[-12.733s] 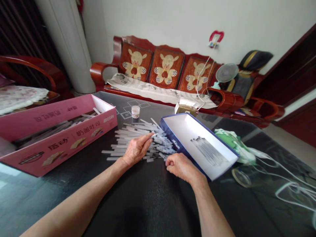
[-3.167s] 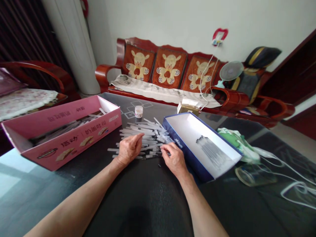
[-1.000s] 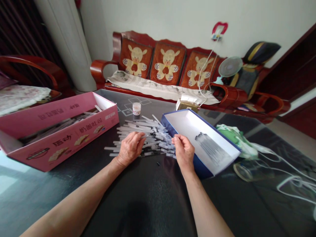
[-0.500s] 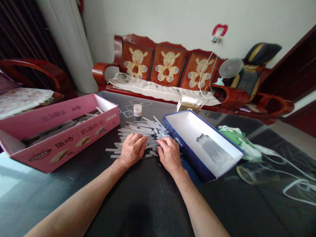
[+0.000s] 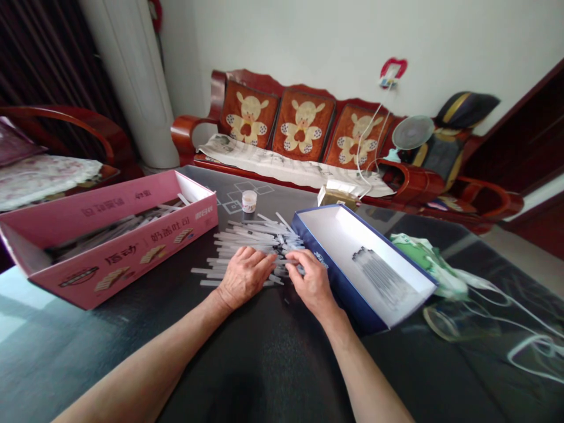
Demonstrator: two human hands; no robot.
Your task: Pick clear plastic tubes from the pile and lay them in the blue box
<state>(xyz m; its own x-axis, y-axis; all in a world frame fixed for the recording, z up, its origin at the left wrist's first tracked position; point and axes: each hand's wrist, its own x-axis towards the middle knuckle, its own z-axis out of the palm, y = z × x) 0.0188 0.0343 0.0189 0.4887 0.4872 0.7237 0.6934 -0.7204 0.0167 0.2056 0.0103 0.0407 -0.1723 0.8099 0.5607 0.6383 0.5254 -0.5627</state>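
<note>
A pile of thin, whitish translucent sticks, some with dark tips, lies loose on the dark table. My left hand rests low over the near side of this pile, its fingers curled together. Opposite it, my right hand has thumb and index finger closed at the pile's right edge, close to the blue box. Whatever lies between the fingertips of either hand is too small to make out. Inside the blue box, which has a white interior, a neat row of similar dark-tipped sticks lies side by side.
At left stands a long pink carton holding more sticks. A small white cup is behind the pile, and a tissue box behind the blue box. A green-and-white bag, a clear round container and white cables lie at right.
My left hand has shifted slightly right, and its fingers lie flatter over the sticks. The right hand stays at the pile's edge with its fingers slightly rearranged. The whole view has tilted a little.
</note>
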